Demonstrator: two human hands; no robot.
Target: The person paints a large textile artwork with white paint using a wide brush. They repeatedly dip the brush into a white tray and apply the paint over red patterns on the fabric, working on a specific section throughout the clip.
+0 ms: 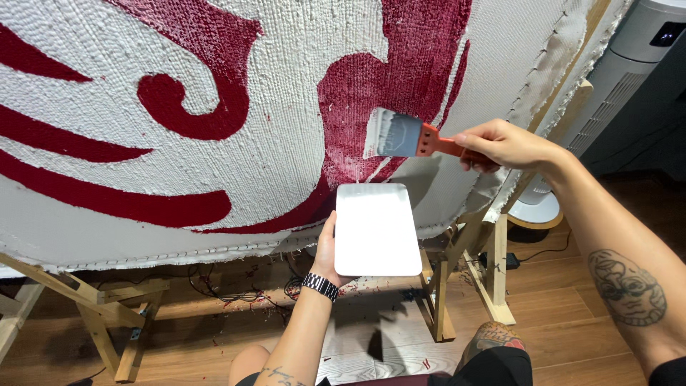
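A large white cloth [286, 143] with a rough woven face is stretched and laced onto a wooden frame [107, 300], and it fills most of the view, tilted back on its trestle legs. Dark red swirls [186, 100] and bands are worked into it, and a broad red patch [386, 78] sits near the middle. A tangle of black cables [229, 289] and red scraps lie on the wooden floor [572, 300] under the frame, and a white tower fan [629, 64] stands at the far right behind the cloth's edge. The right hand [500, 145] reaches in from the right with the forearm raised, its fingers curled tight around the red handle of a wide brush [396, 134], whose pale bristle end lies against the lower edge of the red patch. The left hand [327, 246] comes up from below, a dark banded watch [319, 285] on the wrist, and grips the left edge of a flat white tray [379, 232], thumb along its side, holding it just under the brush and close against the cloth. The person's knees show at the bottom of the view.
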